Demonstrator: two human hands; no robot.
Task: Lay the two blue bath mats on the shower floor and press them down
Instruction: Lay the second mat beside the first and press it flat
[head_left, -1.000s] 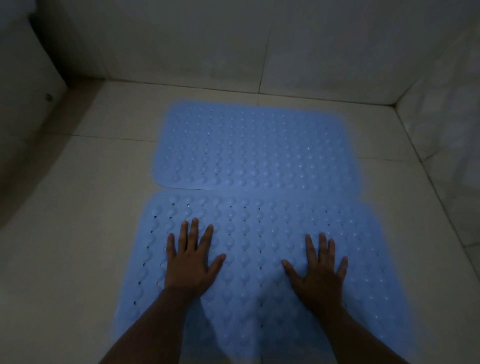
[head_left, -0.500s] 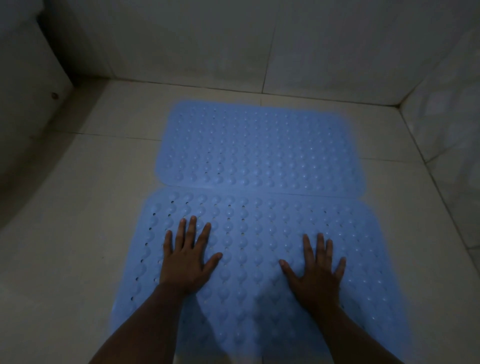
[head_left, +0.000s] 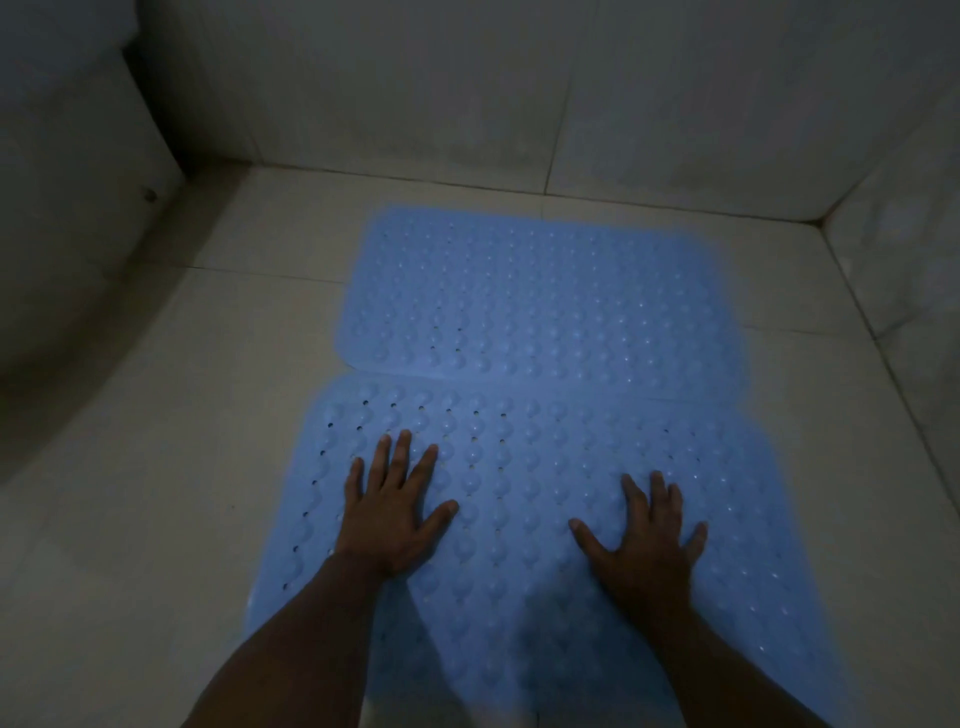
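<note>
Two blue bath mats with rows of bumps and small holes lie flat on the pale tiled shower floor. The far mat sits closer to the back wall. Its near edge slightly overlaps the near mat. My left hand lies palm down on the left part of the near mat, fingers spread and straight. My right hand presses flat on the mat's right part, fingers also spread. Both forearms reach in from the bottom of the view and cast shadows on the mat.
Tiled walls close the space at the back and on the right. A curved white ledge or tub wall with a small dark screw stands on the left. Bare floor tile surrounds the mats on the left, right and behind. The light is dim.
The view has shifted slightly, so the mats sit a little further right in the frame. Both hands stay flat on the near mat in about the same places.
</note>
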